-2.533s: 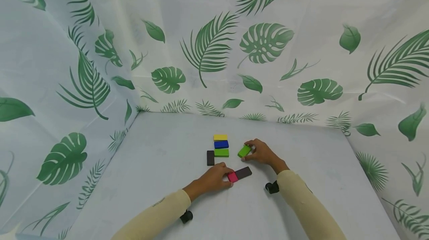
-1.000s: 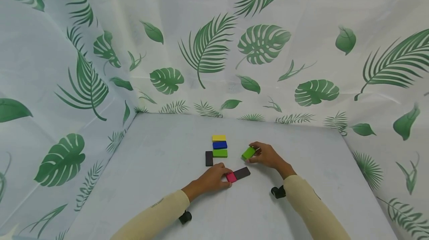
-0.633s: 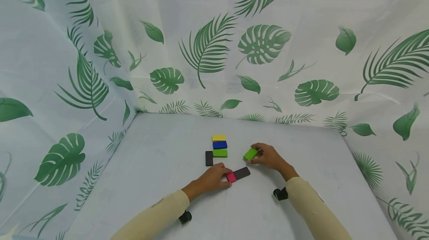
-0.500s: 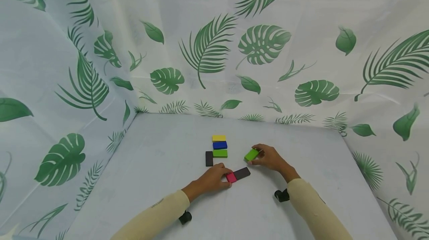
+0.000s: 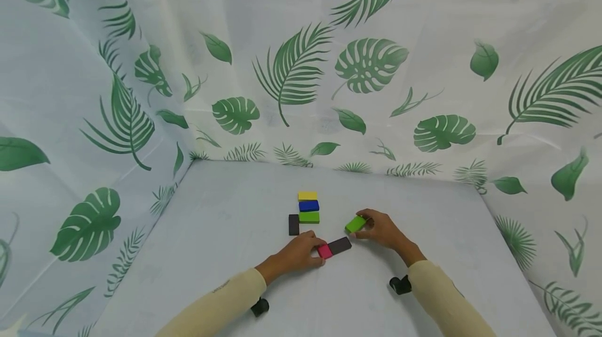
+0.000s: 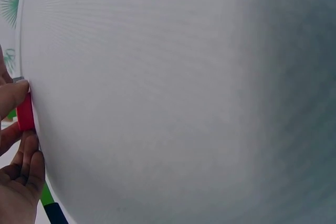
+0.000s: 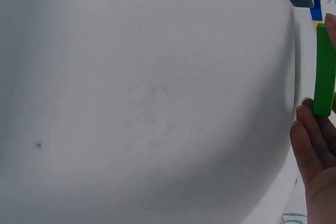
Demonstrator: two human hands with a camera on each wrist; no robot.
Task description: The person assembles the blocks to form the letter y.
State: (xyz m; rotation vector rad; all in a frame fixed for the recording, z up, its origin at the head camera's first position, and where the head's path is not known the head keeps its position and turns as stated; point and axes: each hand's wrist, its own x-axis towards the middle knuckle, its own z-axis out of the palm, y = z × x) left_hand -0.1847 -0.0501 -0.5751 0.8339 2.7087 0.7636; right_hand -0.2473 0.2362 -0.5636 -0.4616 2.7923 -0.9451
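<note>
The right hand [image 5: 383, 230] grips a bright green rectangular block [image 5: 355, 224] between the thumb and the fingers. Compared with the earlier pictures, this block has moved to the right and a little closer to the person, and its direction is slightly turned. It is now near the far end of a dark grey, almost black, rectangular block [image 5: 339, 245], but a gap is visible between them. I cannot tell if the held block touches the white counter [image 5: 226, 206] or is lifted.

The left hand [image 5: 296, 251] did not change its place. It pinches a small red-pink block [image 5: 325, 251], whose end touches the dark grey block; these two lie in one slanted line.

The other group also stayed as it was: a yellow rectangular block [image 5: 308, 196] is farthest, then a dark blue rectangular block [image 5: 309, 206], then a second green rectangular block [image 5: 309, 217], and an upright-lying black rectangular block [image 5: 293, 224] just beside the left end of this green one.

In my judgement, the change means that the right hand is adjusting the position of its green block, while the left hand steadies the slanted pair. The green block is not yet joined to anything.
</note>
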